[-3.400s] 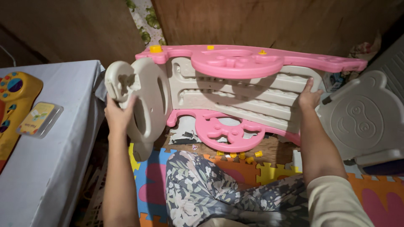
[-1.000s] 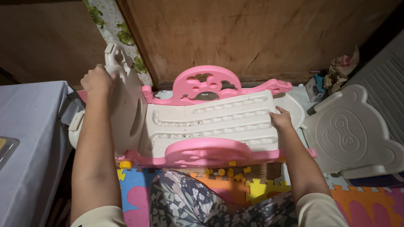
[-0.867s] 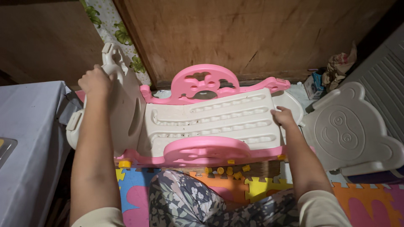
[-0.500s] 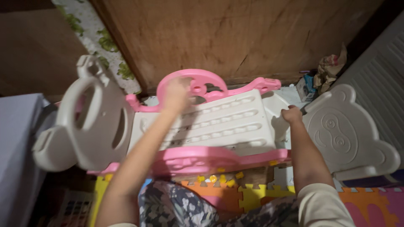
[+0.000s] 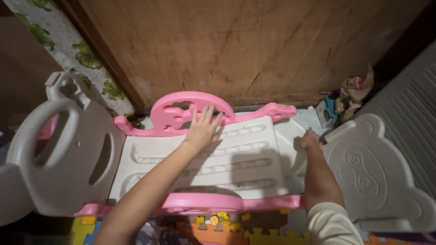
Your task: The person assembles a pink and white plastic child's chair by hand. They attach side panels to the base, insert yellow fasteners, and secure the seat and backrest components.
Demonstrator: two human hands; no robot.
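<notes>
Left hand (image 5: 203, 128): fingers spread flat, palm down, pressing on the far edge of the white ribbed panel (image 5: 204, 161) where it meets the pink arched rail (image 5: 193, 111); clamped on nothing, only laid upon the surface.

Right hand (image 5: 309, 139): fingers curled over the right end of the same panel, beside the white rounded end piece (image 5: 290, 145); whether they close fully around the edge cannot be told, since the fingertips are hidden.

Item held: a child's plastic slide-like toy, white ribbed panel lying flat between two pink rails, the far one arched with cut-outs, the near pink rail (image 5: 204, 203) running along the panel's closest edge. It lies on the floor, close against the wooden wall (image 5: 254, 50).

Attached at the panel's left end: a white bear-shaped panel (image 5: 68, 149) with oval openings, tilted upward.

Adjacent, right: a second white bear-shaped panel (image 5: 372, 172), lying flat, just beside the right hand.

Far right corner by the wall: crumpled paper (image 5: 354, 93) and a small carton (image 5: 325, 112). Near edge: coloured foam puzzle mat (image 5: 254, 231).

Hazard note: the flat left palm gives little hold; the raised left-hand bear panel may swing or tip the whole piece, likely pinching fingers at the rail joint.
</notes>
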